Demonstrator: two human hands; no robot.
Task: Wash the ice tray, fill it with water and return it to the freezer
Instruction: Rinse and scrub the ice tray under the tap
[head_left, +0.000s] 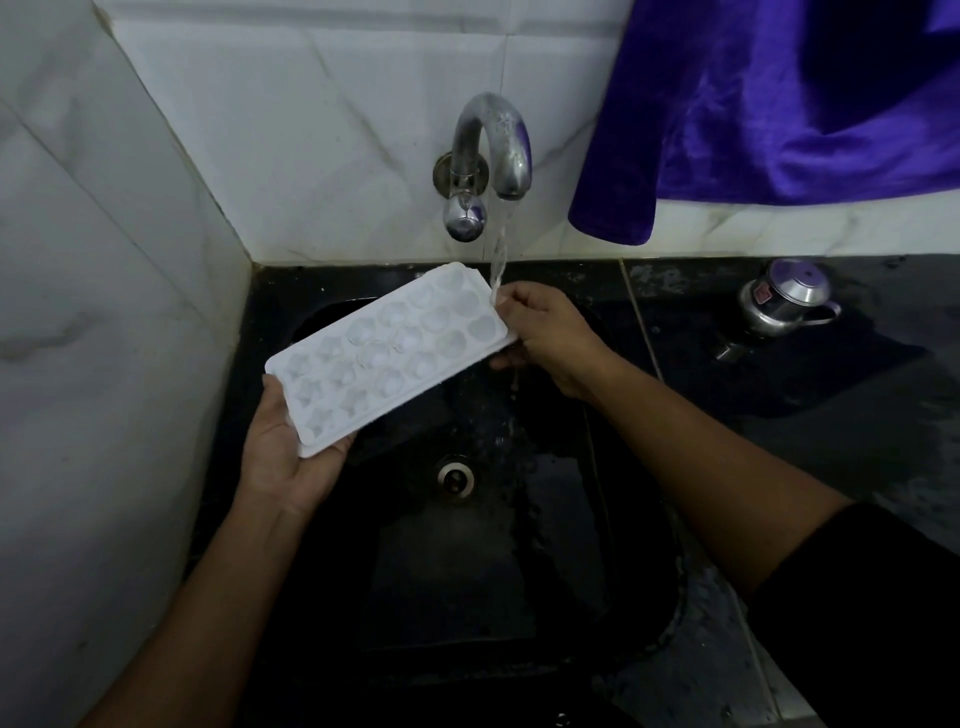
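A home kitchen's washing corner — a dark sink (597, 467) set in a dark counter (779, 395), a wall tap (491, 145) running water (498, 249), pale marbled tiles (311, 104) behind, a small steel pot (784, 304) and a purple cloth (779, 104) hanging above.

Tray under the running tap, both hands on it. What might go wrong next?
1. The stream hits the end of the ice tray by the right hand, so it may splash out rather than rinse the cavities.
2. The left hand holds just the other end; wet, the tray might slip into the sink.
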